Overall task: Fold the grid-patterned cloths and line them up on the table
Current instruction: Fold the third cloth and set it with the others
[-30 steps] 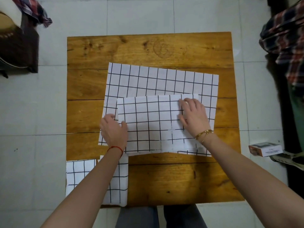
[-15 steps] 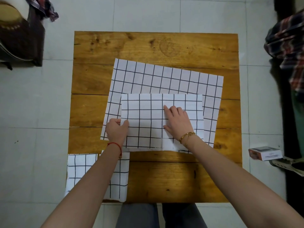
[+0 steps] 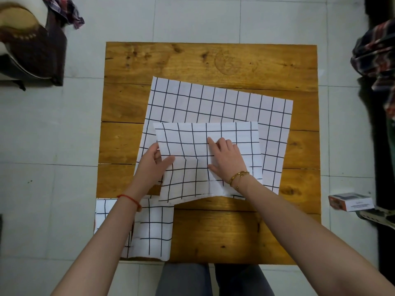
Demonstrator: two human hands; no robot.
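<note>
Here the left hand point(image 3: 155, 165) pinches the half-folded white black-grid cloth point(image 3: 192, 135) at its left edge while the flat right hand point(image 3: 226, 159) pins it mid-table; uneven lifting risks a skewed fold.

Soft even light, slight blur, wide-angle edge distortion

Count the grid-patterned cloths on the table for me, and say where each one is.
3. A folded cloth lies mid-table under both hands, on a larger spread cloth; a finished folded one sits at the near left corner. More may be hidden beneath.
</note>
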